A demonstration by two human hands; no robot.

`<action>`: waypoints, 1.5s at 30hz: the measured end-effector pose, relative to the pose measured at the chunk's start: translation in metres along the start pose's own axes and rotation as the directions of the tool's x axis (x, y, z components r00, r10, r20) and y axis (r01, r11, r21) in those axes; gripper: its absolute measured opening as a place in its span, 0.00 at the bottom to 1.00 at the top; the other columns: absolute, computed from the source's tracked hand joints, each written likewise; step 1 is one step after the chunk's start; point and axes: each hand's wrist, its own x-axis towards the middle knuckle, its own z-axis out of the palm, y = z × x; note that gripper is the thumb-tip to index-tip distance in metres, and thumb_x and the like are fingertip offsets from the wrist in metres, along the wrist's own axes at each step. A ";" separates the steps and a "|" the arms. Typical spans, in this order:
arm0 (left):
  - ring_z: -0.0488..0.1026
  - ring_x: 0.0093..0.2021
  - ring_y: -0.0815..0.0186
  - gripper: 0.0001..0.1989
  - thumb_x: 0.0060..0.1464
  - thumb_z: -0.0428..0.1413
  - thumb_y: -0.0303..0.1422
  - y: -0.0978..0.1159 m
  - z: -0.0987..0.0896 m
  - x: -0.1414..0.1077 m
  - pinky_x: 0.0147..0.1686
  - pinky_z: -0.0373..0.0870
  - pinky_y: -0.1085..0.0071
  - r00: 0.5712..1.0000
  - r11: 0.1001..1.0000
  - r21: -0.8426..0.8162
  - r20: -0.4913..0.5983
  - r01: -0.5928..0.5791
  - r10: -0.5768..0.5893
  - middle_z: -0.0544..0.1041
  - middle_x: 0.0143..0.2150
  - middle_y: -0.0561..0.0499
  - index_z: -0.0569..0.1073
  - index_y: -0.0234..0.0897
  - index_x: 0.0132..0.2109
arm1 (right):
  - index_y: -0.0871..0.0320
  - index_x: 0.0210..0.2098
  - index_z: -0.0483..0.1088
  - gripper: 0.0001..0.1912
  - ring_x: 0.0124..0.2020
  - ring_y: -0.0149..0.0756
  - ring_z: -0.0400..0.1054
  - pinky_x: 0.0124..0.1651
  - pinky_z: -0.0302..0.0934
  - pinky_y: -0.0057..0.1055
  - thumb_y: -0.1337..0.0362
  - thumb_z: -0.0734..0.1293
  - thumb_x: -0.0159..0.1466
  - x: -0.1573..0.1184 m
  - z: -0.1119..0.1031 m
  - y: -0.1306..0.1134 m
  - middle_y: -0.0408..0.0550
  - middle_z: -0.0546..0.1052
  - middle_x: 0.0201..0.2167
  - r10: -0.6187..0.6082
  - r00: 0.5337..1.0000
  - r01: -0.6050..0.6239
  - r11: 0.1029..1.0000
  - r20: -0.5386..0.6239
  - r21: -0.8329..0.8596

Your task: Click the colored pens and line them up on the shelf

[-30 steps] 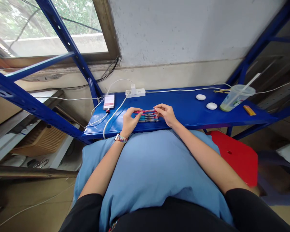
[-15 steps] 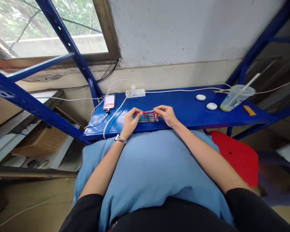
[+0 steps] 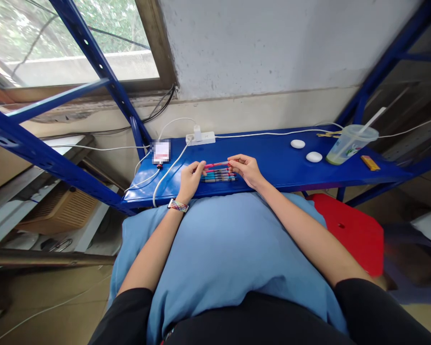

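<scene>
A pink pen (image 3: 216, 165) is held level between my two hands, just above the far side of a row of pens. My left hand (image 3: 191, 181) pinches its left end, with thumb and forefinger together. The other end sits between the thumb and fingers of my right hand (image 3: 247, 170). Below it, several pens (image 3: 218, 177) with blue, grey and red parts lie side by side on the blue shelf table (image 3: 269, 165). My fingers hide the ends of the pink pen.
Behind my hands is a white power strip (image 3: 204, 138) with cables, and a phone-like device (image 3: 161, 152) stands left of it. Two white egg-shaped objects (image 3: 313, 156), a plastic cup (image 3: 350, 146) with a straw and an orange packet (image 3: 370, 163) are at right. A blue pillow (image 3: 230, 244) fills my lap.
My left hand has shifted slightly left, to the end of the pink pen, baring more of it. My right hand has stayed nearly in place.
</scene>
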 end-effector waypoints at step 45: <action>0.84 0.45 0.58 0.14 0.62 0.68 0.44 -0.029 -0.001 0.010 0.51 0.81 0.60 0.991 0.969 -0.234 -0.089 0.076 -0.099 0.87 0.43 0.46 0.84 0.40 0.47 | 0.56 0.30 0.75 0.12 0.22 0.27 0.69 0.26 0.69 0.24 0.63 0.81 0.57 0.013 -0.019 -0.001 0.41 0.77 0.22 0.221 0.962 -0.158 0.929 -0.161 0.334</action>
